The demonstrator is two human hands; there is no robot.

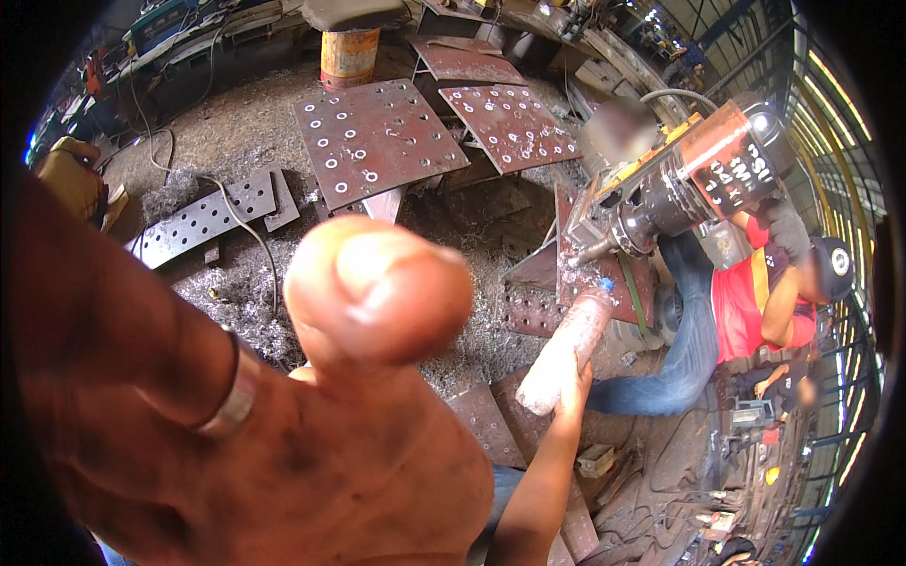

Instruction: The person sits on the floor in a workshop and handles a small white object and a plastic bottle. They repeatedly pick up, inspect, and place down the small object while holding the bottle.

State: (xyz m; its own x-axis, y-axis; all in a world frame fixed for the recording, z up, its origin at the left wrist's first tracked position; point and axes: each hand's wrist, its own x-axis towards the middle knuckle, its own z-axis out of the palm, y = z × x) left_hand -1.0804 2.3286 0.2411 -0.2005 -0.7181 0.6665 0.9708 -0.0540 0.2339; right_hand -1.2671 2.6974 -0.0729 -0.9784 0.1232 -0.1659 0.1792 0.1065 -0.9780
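Observation:
My right hand [573, 391] is wrapped round the lower part of a plastic bottle [563, 354] with a blue cap. The bottle is tilted, its cap pointing up and right toward a large drilling machine [675, 189]; whether they touch, I cannot tell. Very close and blurred, my left hand [349, 453] fills the lower left, with dark smudges on its palm and a ring on one finger. Its thumb stands apart from the stretched fingers, whose ends run out of view. Nothing shows in that hand.
Brown steel plates with drilled holes [382, 141] stand ahead. A long perforated plate [203, 219], a cable [250, 226] and metal shavings [241, 292] lie on the left. A person in a red shirt [741, 297] sits beside the machine. A yellow drum [349, 58] stands behind.

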